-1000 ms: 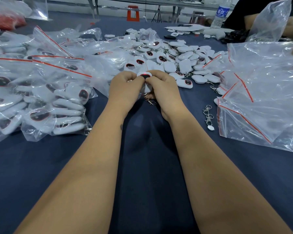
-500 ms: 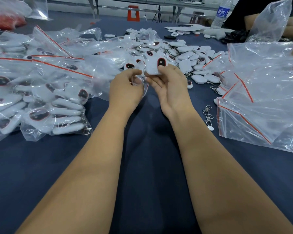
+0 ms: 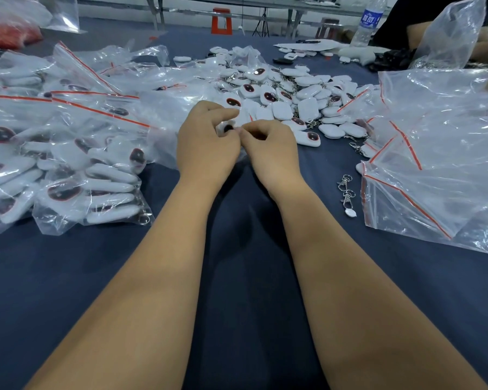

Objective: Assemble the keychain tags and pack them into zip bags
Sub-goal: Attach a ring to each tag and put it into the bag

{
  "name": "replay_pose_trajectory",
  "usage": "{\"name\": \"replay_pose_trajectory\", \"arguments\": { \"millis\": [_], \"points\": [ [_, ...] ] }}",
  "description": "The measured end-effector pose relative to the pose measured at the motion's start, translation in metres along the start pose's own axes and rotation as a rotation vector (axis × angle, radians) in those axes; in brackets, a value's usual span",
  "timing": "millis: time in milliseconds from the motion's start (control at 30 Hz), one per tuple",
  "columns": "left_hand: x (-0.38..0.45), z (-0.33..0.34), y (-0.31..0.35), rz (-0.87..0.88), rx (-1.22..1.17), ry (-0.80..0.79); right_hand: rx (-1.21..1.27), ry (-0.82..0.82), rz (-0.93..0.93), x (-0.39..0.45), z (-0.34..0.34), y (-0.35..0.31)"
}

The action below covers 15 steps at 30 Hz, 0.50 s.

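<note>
Keychain tag (image 3: 228,127) sits pinched between my left hand (image 3: 206,142) and right hand (image 3: 269,149), both grips clenched on it mid-table; filled zip bags (image 3: 68,170) left, loose tags (image 3: 293,99) far, so I judge roughly half remains.

Work surface: a table covered in dark blue cloth (image 3: 68,277). Left side carries clear red-striped zip bags filled with white tags (image 3: 76,175). Centre far: a loose heap of white oval plastic keychain tags (image 3: 290,99). Right: a pile of empty clear zip bags (image 3: 440,170), with two metal snap clasps (image 3: 345,190) just beside it. Far edge: a clear plastic water bottle (image 3: 368,22), upright.
</note>
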<state>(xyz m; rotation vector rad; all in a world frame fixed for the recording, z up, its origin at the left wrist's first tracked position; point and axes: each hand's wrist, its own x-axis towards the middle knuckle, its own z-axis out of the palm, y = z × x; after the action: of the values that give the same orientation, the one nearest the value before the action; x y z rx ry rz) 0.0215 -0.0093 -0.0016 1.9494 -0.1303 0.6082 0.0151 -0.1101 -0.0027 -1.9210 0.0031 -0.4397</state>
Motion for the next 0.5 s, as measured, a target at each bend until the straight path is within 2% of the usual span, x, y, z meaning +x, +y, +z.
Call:
{"name": "replay_pose_trajectory", "arguments": {
  "millis": [100,200,233,367,433,500],
  "points": [
    [-0.002,0.002,0.001,0.054,-0.03,-0.016,-0.158,0.015,-0.014,0.002,0.003,0.003],
    [-0.001,0.0,0.003,0.039,-0.043,0.026,-0.322,-0.091,-0.049,0.001,0.005,0.003],
    [0.0,-0.001,0.003,0.028,-0.036,0.051,-0.308,-0.092,-0.079,0.0,0.005,0.002],
    [0.007,-0.008,-0.006,-0.111,0.083,0.134,-0.152,0.163,-0.106,-0.001,-0.008,-0.007],
    [0.009,-0.009,-0.009,-0.167,0.127,0.15,-0.268,0.269,-0.045,0.004,-0.021,-0.004],
    [0.008,-0.008,-0.008,-0.154,0.133,0.165,-0.463,0.292,0.047,0.008,-0.031,0.003]
  ]
}}
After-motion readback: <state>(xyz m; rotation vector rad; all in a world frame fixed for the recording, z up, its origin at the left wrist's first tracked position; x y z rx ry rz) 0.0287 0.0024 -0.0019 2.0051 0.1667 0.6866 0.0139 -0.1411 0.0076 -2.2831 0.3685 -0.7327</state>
